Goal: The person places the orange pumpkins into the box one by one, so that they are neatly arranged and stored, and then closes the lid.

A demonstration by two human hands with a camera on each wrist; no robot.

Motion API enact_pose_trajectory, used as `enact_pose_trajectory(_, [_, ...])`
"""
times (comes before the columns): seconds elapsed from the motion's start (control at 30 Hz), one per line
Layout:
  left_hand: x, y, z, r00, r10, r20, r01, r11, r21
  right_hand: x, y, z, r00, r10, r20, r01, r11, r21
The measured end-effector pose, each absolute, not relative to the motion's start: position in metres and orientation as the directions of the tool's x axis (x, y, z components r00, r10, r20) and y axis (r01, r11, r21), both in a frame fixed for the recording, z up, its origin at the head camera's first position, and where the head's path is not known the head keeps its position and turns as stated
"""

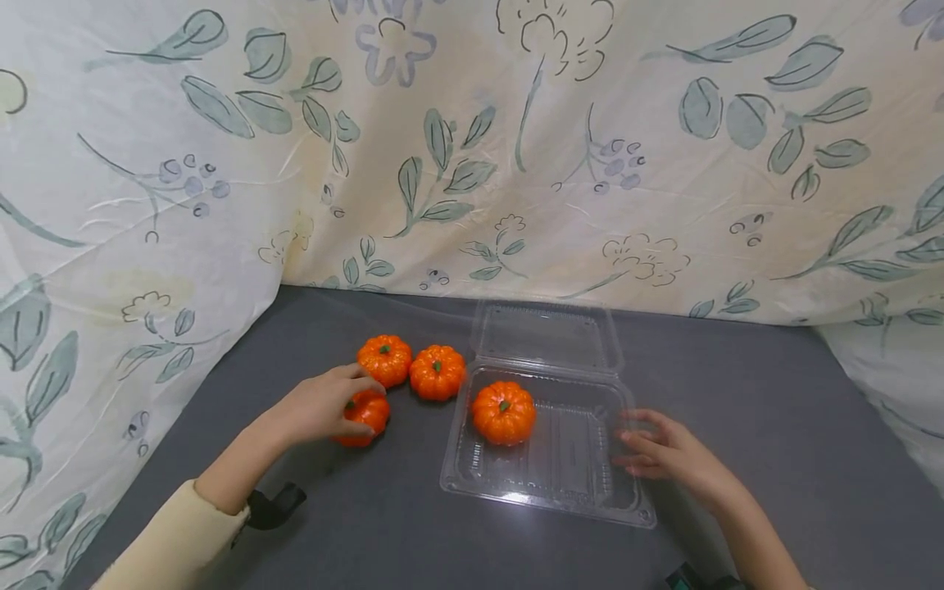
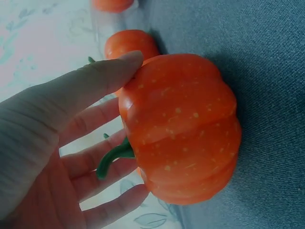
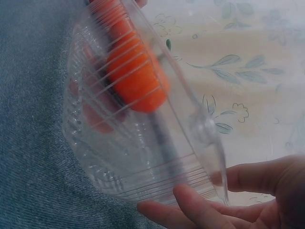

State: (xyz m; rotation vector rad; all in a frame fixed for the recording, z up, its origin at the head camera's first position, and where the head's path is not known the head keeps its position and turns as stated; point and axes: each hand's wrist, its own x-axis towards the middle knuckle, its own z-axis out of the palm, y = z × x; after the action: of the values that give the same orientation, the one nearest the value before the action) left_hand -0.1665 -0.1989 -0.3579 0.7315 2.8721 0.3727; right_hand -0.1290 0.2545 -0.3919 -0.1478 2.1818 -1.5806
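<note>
My left hand [image 1: 324, 407] holds a small orange pumpkin [image 2: 183, 129] at the left of the grey table. Its thumb lies on one side of the pumpkin and the fingers on the other, with the curved green stem between. My right hand [image 1: 667, 455] is at the right rim of a clear plastic clamshell container [image 1: 546, 501], slightly blurred. In the right wrist view its loosely extended, spread fingers [image 3: 190, 202] overlap the container's side wall. Another orange pumpkin [image 1: 504, 414] sits inside the container's base, on the left side.
Two more orange pumpkins [image 1: 385, 360] stand side by side behind my left hand, left of the container. The container's hinged lid [image 1: 546, 336] lies folded back, away from me. A leaf-patterned cloth [image 1: 457, 213] hangs behind the table [image 1: 398, 524] and down its sides.
</note>
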Motion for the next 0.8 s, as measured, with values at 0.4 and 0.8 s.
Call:
enact_pose_trajectory(0.4, [-0.166, -0.200, -0.364, -0.874, 0.471, -0.118, 0.409, 0.845, 0.346, -0.130, 0.255, -0.391, -0.896, -0.343, -0.281, 0.158, 0.345, -0.925])
enact_pose_trajectory(0.8, [-0.166, -0.193, -0.368, -0.896, 0.425, -0.129, 0.366, 0.871, 0.327, -0.131, 0.255, -0.392, -0.897, -0.346, -0.274, 0.152, 0.340, -0.928])
